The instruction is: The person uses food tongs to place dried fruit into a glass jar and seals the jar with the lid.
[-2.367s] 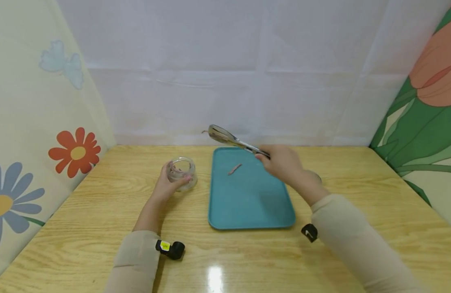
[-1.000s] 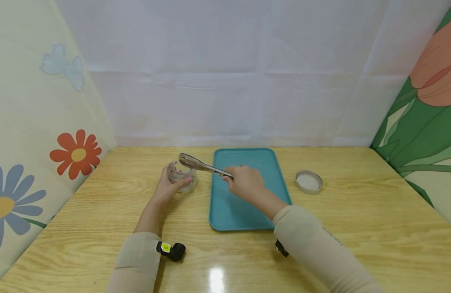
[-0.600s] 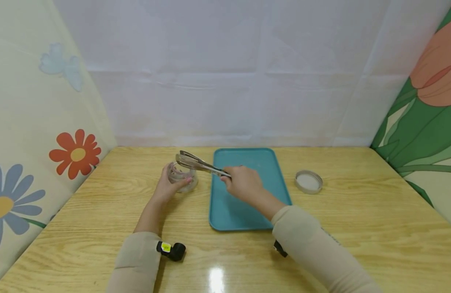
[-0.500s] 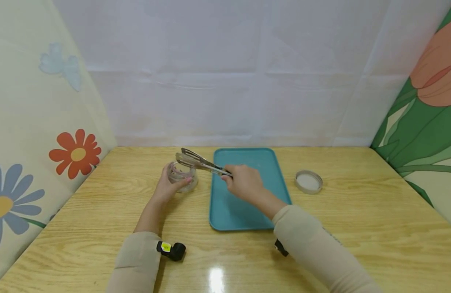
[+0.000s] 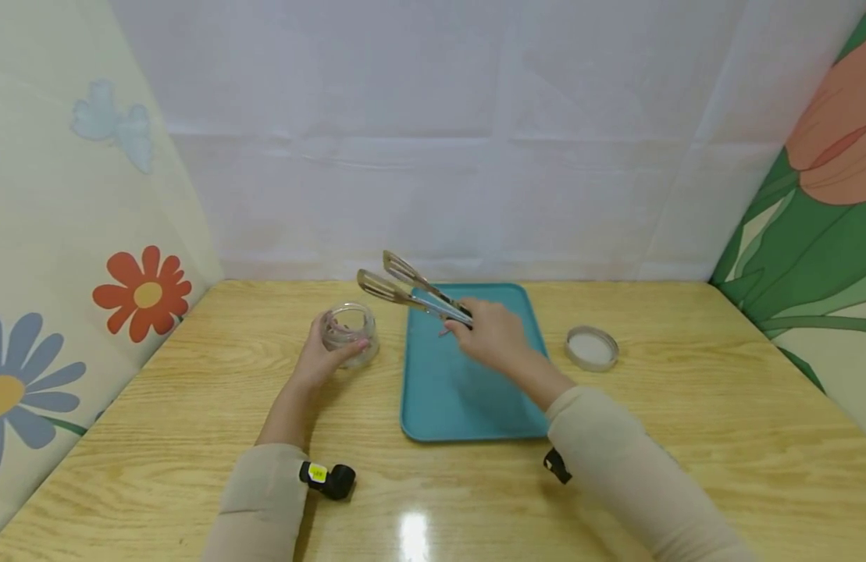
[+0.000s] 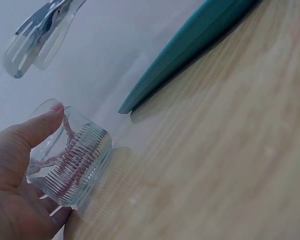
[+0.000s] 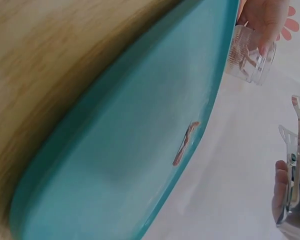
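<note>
Left to right. Left hand (image 5: 318, 364): thumb and fingers curled round a clear glass jar (image 5: 366, 356), mouth uncovered; reddish twisted strips (image 6: 74, 165) seen inside through the ribbed wall. Metal tongs (image 5: 420, 303): raised between jar and tray, blades apart, nothing seen between them. Blue-green rectangular tray (image 5: 468, 402): one reddish-brown strip (image 7: 185, 144) lying on it, toward the far left part, partly hidden by the hand in the head view. Right hand (image 5: 499, 336): above the tray, fingers clamped round the tongs' handle. Round lid (image 5: 592, 349): on the wooden table (image 5: 657, 375), right of the tray.

Judged step: tonging strips between jar and tray, tongs between grips; direction of transfer cannot be told. Next move, as judged, calls for bringing the blades level with a thin strip and squeezing, jar held steady.
</note>
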